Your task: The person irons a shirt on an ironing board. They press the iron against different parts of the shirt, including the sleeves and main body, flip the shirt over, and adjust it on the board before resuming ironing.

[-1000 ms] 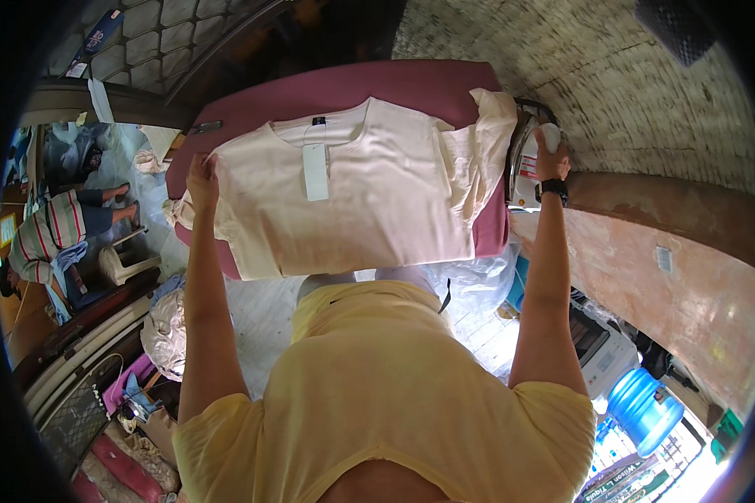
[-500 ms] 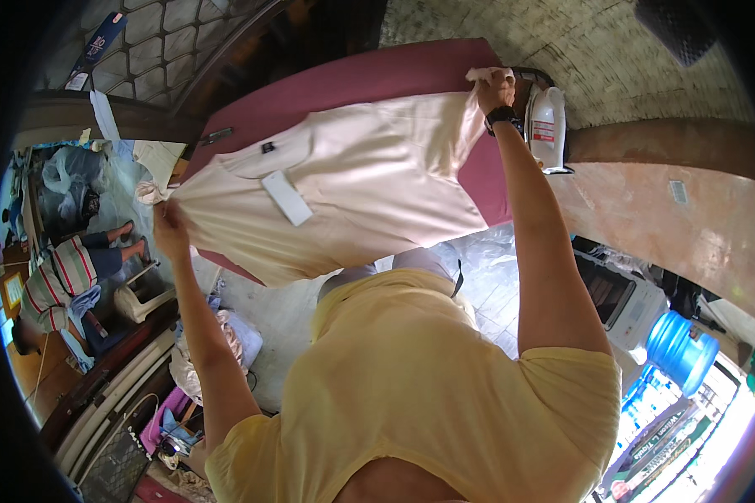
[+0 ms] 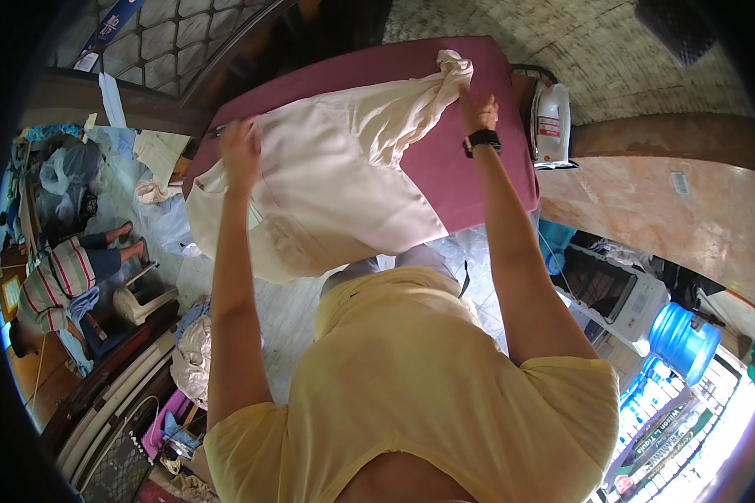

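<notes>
A pale cream T-shirt (image 3: pixel 327 184) lies across a maroon padded ironing board (image 3: pixel 478 189), its near edge hanging over the front. My left hand (image 3: pixel 241 155) is over the shirt's left part by the neckline; its fingers are blurred. My left forearm hides most of the collar and most of a white tag (image 3: pixel 254 215). At the right, my right hand (image 3: pixel 478 116), with a dark band on the wrist, is beside the bunched sleeve (image 3: pixel 451 75). Its fingers look spread, and whether it touches the cloth is unclear.
A white iron (image 3: pixel 552 126) stands on a metal rest off the board's right end. A small dark object (image 3: pixel 218 131) lies by my left hand. To the left are plastic bags (image 3: pixel 59 176) and a person in a striped shirt (image 3: pixel 59 272). A blue water jug (image 3: pixel 681 342) is at lower right.
Both hands have let go of the stretched shirt's ends. My left hand moved right and farther away; my right hand moved slightly left. The shirt shifted left, and its right sleeve now lies crumpled.
</notes>
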`<action>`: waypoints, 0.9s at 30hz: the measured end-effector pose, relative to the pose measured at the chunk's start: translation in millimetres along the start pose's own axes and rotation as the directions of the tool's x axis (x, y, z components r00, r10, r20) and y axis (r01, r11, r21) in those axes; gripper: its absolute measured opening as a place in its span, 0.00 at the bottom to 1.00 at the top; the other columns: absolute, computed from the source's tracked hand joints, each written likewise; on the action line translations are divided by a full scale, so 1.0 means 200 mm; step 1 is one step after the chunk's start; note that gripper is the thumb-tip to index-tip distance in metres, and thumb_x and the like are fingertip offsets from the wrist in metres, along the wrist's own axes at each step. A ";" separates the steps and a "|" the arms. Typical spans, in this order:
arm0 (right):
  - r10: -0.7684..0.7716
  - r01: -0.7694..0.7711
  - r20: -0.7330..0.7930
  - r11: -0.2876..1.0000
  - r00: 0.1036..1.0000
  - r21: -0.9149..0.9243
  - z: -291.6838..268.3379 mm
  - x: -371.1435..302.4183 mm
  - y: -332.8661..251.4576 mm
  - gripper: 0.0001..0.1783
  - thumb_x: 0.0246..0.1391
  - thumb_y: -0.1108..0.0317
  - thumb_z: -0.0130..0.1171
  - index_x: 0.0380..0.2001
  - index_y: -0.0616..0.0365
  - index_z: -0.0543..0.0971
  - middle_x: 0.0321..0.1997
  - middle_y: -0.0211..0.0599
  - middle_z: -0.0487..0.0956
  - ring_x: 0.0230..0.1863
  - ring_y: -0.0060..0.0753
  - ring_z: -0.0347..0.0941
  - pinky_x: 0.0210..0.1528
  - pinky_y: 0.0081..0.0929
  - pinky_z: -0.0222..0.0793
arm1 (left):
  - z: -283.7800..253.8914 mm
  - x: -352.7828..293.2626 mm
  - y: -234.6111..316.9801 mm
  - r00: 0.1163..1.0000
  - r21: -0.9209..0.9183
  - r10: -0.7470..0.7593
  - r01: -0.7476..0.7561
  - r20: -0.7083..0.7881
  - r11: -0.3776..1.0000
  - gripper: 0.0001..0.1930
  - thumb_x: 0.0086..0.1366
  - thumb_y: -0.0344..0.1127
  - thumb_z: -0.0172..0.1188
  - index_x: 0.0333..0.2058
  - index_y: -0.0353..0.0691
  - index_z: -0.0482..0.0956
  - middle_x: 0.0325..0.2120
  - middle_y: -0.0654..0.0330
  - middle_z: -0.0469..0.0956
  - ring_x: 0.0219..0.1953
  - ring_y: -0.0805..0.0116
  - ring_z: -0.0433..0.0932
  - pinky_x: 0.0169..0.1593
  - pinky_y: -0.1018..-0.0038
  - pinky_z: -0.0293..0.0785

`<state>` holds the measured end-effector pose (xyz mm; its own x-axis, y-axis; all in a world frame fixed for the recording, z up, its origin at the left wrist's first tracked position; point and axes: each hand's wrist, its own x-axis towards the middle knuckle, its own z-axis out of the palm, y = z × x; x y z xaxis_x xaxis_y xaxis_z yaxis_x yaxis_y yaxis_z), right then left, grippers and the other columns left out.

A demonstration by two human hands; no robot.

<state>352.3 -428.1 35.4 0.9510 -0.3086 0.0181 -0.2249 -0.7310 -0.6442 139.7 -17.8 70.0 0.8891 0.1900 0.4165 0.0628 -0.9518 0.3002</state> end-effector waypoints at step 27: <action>-0.101 0.087 0.052 0.972 0.994 0.216 -0.18 -0.33 0.31 0.08 0.48 0.71 0.63 0.30 0.60 0.75 0.34 0.44 0.80 0.35 0.50 0.78 0.39 0.41 0.73 | 0.90 0.49 1.02 0.995 -0.082 0.056 -0.063 -0.085 0.995 0.09 0.56 0.38 0.63 0.35 0.52 0.74 0.37 0.65 0.73 0.45 0.57 0.69 0.48 0.57 0.61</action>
<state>268.4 -474.0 21.5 0.9787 -0.2010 0.0429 -0.0899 -0.6063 -0.7901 322.1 -236.0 17.4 0.8492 0.1563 0.5044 -0.0309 -0.9388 0.3430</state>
